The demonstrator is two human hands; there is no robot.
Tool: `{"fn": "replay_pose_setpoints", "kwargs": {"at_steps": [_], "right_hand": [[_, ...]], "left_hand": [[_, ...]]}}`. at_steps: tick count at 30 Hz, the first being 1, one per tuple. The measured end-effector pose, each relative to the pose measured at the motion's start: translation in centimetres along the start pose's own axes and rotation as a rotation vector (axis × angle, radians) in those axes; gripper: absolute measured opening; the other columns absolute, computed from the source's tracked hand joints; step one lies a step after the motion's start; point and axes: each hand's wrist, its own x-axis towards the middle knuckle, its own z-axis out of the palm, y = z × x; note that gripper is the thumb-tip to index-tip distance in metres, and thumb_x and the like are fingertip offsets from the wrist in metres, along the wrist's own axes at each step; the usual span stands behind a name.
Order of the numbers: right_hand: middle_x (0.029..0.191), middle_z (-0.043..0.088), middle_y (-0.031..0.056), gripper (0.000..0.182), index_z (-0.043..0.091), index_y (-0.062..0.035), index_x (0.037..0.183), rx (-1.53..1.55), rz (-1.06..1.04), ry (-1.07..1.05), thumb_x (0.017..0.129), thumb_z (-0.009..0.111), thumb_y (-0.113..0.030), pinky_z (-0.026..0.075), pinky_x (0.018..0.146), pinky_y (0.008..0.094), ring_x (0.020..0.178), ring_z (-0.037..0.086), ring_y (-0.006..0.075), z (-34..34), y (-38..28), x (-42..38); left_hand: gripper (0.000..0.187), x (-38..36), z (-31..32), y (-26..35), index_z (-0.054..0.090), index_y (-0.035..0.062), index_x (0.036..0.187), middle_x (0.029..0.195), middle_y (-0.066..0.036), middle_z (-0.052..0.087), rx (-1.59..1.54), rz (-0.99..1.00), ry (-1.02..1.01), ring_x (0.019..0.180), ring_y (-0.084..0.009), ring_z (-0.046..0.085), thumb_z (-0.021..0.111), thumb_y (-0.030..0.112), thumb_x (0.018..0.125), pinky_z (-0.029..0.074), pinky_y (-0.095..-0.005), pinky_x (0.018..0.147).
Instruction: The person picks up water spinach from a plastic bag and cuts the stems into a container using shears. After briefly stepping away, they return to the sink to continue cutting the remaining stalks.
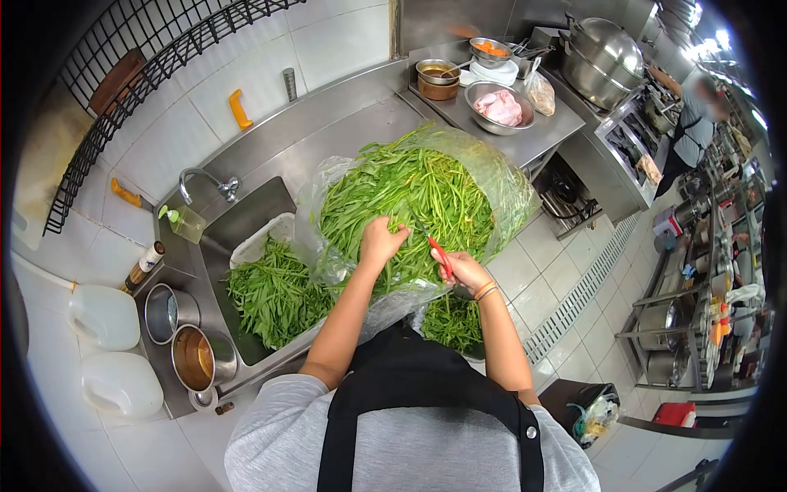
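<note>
A large clear plastic bag [510,184] lies open over the sink counter, heaped with long-stemmed leafy greens [373,184]. My left hand [384,241] is closed over the heap, its fingertips pinching a few green stems. Just right of it, my right hand [461,269] grips a small red-handled knife [439,253], its thin blade pointing up and left toward the left hand. Part of the blade is lost against the greens. More leafy greens [279,295] fill a white basket [252,248] in the sink. Another pile of greens [452,321] sits low beneath the right forearm.
A faucet [210,185] and soap bottle [184,222] stand behind the sink [270,197]. Metal pots [194,359] are at the left. A bowl of raw meat [500,108] stands at back right, near a big steamer pot [602,61]. Another person [697,123] is farther off.
</note>
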Motion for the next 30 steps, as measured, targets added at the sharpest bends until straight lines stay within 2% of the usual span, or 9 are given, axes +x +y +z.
{"fn": "replay_pose_setpoints", "kwargs": {"at_steps": [6, 7, 14, 17, 19, 20, 24, 26, 30], "right_hand": [[0.054, 0.048, -0.0029, 0.039, 0.050, -0.0106, 0.061, 0.094, -0.003, 0.011, 0.080, 0.065, -0.041, 0.030, 0.042, 0.0197, 0.043, 0.039, 0.0049, -0.8, 0.6, 0.2], [0.054, 0.048, -0.0023, 0.041, 0.050, -0.0103, 0.062, 0.094, -0.016, 0.009, 0.081, 0.062, -0.045, 0.031, 0.042, 0.0194, 0.043, 0.040, 0.0055, -1.2, 1.3, 0.5], [0.058, 0.050, -0.0003, 0.049, 0.051, -0.0093, 0.063, 0.060, -0.001, 0.000, 0.083, 0.052, -0.054, 0.039, 0.049, 0.0195, 0.050, 0.046, 0.0086, -2.6, 2.9, -1.5], [0.057, 0.050, -0.0002, 0.048, 0.053, -0.0091, 0.062, -0.082, 0.036, -0.191, 0.084, 0.053, -0.052, 0.038, 0.048, 0.0193, 0.050, 0.046, 0.0076, -2.5, 3.2, -2.4], [0.057, 0.050, -0.0004, 0.048, 0.053, -0.0087, 0.062, -0.215, 0.092, -0.128, 0.083, 0.054, -0.051, 0.037, 0.046, 0.0193, 0.049, 0.045, 0.0072, -2.5, 3.9, -2.9], [0.056, 0.050, -0.0006, 0.047, 0.054, -0.0083, 0.063, -0.353, 0.148, -0.060, 0.083, 0.055, -0.050, 0.036, 0.045, 0.0193, 0.048, 0.043, 0.0069, -2.7, 4.3, -3.2], [0.055, 0.047, -0.0026, 0.045, 0.052, -0.0096, 0.061, -0.049, 0.186, 0.001, 0.079, 0.062, -0.050, 0.030, 0.042, 0.0193, 0.045, 0.040, 0.0053, -4.3, 6.8, -5.3], [0.055, 0.048, -0.0022, 0.043, 0.052, -0.0093, 0.063, -0.007, 0.213, 0.023, 0.079, 0.062, -0.048, 0.031, 0.043, 0.0186, 0.045, 0.040, 0.0056, -4.6, 7.8, -6.2], [0.057, 0.050, -0.0019, 0.040, 0.052, -0.0089, 0.065, 0.121, 0.077, 0.070, 0.083, 0.059, -0.044, 0.032, 0.045, 0.0183, 0.047, 0.041, 0.0050, -4.0, 7.9, -7.8]], "left_hand": [[0.025, 0.1, -1.7, -2.6, 0.063, 0.0036, 0.075, 0.070, -0.010, 0.064, -0.122, -0.055, 0.063, 0.065, -0.0209, 0.059, 0.071, 0.027, 0.071, 0.045, -0.0334, 0.062], [0.023, -0.6, -5.5, 0.5, 0.063, 0.0042, 0.080, 0.069, -0.004, 0.063, -0.227, -0.240, -0.086, 0.065, -0.0154, 0.056, 0.069, 0.026, 0.075, 0.045, -0.0313, 0.062], [0.035, -3.5, -19.0, -6.9, 0.060, -0.0035, 0.098, 0.086, -0.017, 0.065, -0.040, -0.325, 0.231, 0.081, -0.0259, 0.062, 0.057, 0.028, 0.082, 0.045, -0.0349, 0.076], [0.045, -4.1, -19.8, -10.4, 0.056, -0.0025, 0.107, 0.101, -0.017, 0.062, 0.122, -0.437, 0.145, 0.091, -0.0292, 0.059, 0.063, 0.032, 0.078, 0.045, -0.0366, 0.080], [0.062, -5.1, -17.8, -8.7, 0.050, 0.0024, 0.118, 0.120, -0.018, 0.050, 0.919, -0.689, 0.187, 0.102, -0.0331, 0.054, 0.071, 0.037, 0.071, 0.044, -0.0399, 0.084], [0.077, -4.6, -17.4, -7.3, 0.043, 0.0080, 0.125, 0.132, -0.018, 0.035, 0.930, -0.753, 0.091, 0.110, -0.0358, 0.048, 0.076, 0.040, 0.064, 0.043, -0.0429, 0.087], [0.036, -3.9, -10.7, -5.7, 0.061, 0.0046, 0.099, 0.101, -0.014, 0.060, 0.271, -0.128, 0.234, 0.091, -0.0311, 0.058, 0.072, 0.023, 0.070, 0.047, -0.0375, 0.078], [0.017, -3.6, -5.7, -2.2, 0.065, 0.0041, 0.085, 0.084, -0.011, 0.064, 0.038, -0.021, 0.107, 0.078, -0.0284, 0.061, 0.068, 0.016, 0.073, 0.048, -0.0345, 0.071], [0.013, -3.1, 2.4, 1.6, 0.063, 0.0038, 0.080, 0.077, -0.011, 0.063, 0.009, 0.159, -0.100, 0.067, -0.0217, 0.062, 0.068, 0.013, 0.073, 0.048, -0.0318, 0.060]]}}
